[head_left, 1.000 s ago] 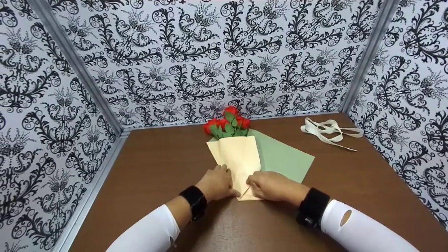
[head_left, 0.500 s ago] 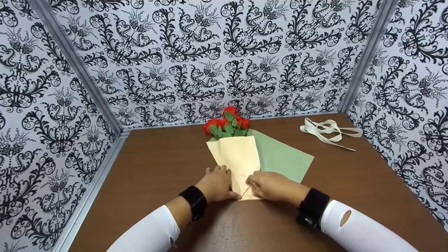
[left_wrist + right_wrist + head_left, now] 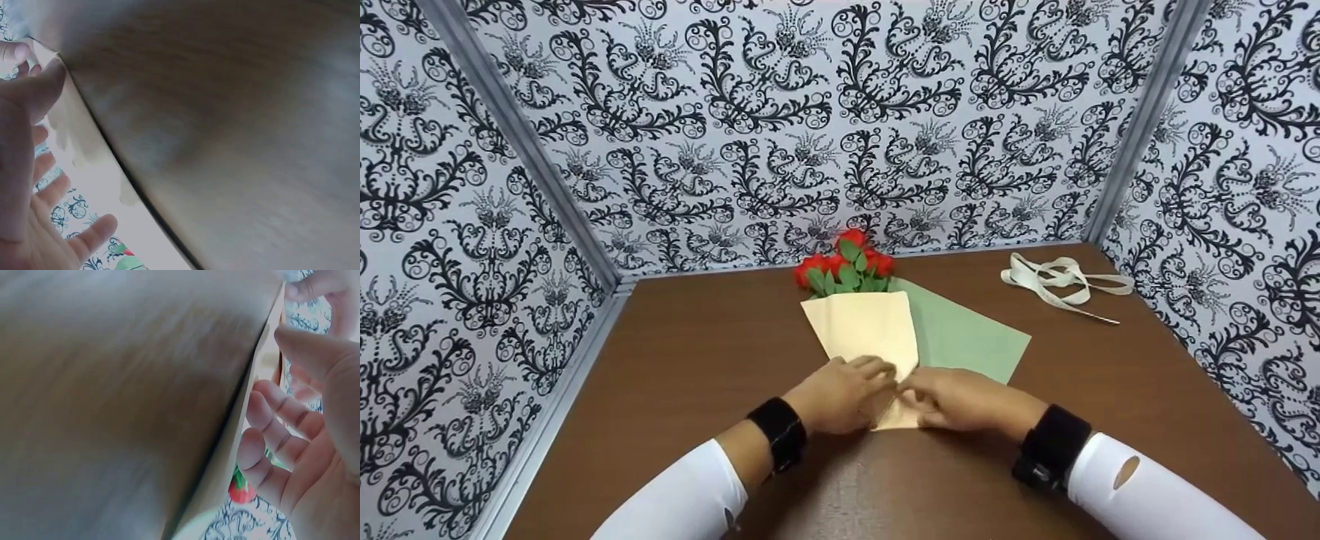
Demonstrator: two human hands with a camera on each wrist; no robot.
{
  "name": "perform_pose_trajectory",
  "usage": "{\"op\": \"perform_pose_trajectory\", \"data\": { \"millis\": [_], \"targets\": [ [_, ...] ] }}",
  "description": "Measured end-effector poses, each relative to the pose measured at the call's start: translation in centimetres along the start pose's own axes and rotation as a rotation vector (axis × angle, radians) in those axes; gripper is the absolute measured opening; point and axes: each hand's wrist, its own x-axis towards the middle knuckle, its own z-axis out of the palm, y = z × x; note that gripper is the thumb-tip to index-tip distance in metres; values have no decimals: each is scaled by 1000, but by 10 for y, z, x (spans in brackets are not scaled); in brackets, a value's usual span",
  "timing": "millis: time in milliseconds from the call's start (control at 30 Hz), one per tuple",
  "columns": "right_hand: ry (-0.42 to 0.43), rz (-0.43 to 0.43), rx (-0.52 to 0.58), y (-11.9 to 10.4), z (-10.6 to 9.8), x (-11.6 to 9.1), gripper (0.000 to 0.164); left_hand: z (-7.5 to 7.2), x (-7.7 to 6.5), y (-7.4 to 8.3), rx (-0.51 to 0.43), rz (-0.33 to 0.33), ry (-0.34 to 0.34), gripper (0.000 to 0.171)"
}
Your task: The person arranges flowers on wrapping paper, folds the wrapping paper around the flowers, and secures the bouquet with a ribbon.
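A bouquet of red roses (image 3: 851,240) with green leaves (image 3: 849,276) lies wrapped in cream paper (image 3: 866,326), its stems hidden. My left hand (image 3: 840,394) rests over the lower left of the wrap, fingers reaching across it. In the left wrist view its thumb (image 3: 48,84) is at the paper's edge and the fingers are spread. My right hand (image 3: 960,401) lies at the wrap's lower right, fingertips close to the left hand's. The right wrist view shows its fingers (image 3: 275,424) loosely bent beside the paper.
A sage-green sheet (image 3: 971,330) sticks out from under the cream wrap to the right. A loose white ribbon (image 3: 1057,281) lies at the table's back right. Patterned walls (image 3: 840,150) enclose the brown table (image 3: 712,337) at the back and sides.
My left hand has moved right across the lower wrap, beside the right hand's fingers. My right hand has loosened its pinch on the paper fold and shifted slightly right.
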Motion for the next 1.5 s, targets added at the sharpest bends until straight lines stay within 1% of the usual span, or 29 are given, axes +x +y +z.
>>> {"op": "perform_pose_trajectory", "data": {
  "millis": [67,233,400,500,600,700,767,833,933,1033,1100,1133,1200,1267,1333,1433,1500],
  "targets": [
    [-20,4,8,5,-4,-6,44,0,0,0,-19,25,-4,68],
    [-74,42,15,18,-16,-24,50,4,0,-2,-65,47,-2,58],
    [-93,80,10,25,-28,-41,56,5,3,-1,-56,90,44,47],
    [-101,87,6,28,-31,-46,63,5,3,0,-51,96,63,44],
    [-98,62,-41,27,-31,-48,73,5,2,2,-18,88,63,43],
    [-94,24,-130,23,-30,-48,81,5,3,3,22,82,50,45],
    [-90,0,-185,19,-29,-48,83,5,4,5,44,79,41,45],
    [-87,-20,-234,15,-28,-46,83,5,6,5,42,67,28,47],
    [-88,-37,-305,10,-27,-45,77,8,6,7,12,37,8,49],
    [-82,-58,-401,7,-26,-45,67,10,6,8,-21,11,-7,48],
    [-60,-84,-468,7,-25,-45,55,10,4,8,-33,5,-9,48],
    [-41,-98,-504,7,-25,-45,46,10,4,8,-33,7,-5,48],
    [1,-125,-564,7,-26,-44,29,10,3,8,-30,16,9,48],
    [34,-143,-610,7,-27,-44,18,10,2,8,-25,28,38,46],
    [52,-156,-635,7,-29,-43,16,11,1,8,-9,42,75,42],
    [76,-185,-640,5,-33,-42,19,12,1,8,10,57,117,36],
    [114,-213,-652,3,-36,-42,23,13,1,8,16,53,123,35]
  ]
}}
